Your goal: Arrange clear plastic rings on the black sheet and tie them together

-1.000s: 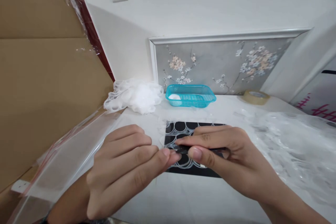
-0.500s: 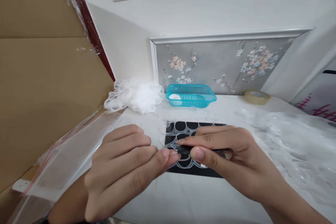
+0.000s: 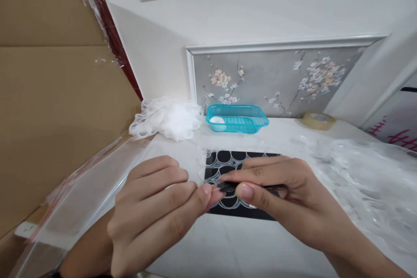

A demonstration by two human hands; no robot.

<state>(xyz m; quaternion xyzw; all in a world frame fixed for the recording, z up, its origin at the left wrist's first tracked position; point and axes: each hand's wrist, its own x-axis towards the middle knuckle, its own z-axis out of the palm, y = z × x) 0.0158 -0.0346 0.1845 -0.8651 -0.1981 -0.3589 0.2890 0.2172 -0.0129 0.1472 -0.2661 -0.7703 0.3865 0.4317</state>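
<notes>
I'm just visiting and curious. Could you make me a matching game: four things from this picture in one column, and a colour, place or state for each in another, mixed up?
Things:
1. basket
2. tape
3. sheet
4. tool

Colour, place or state:
A. held in the right fingers
B. blue, with a white item inside
C. black, with a pattern of pale rings
D. yellowish, lying flat

Right pairs: 1-B, 2-D, 3-C, 4-A
</notes>
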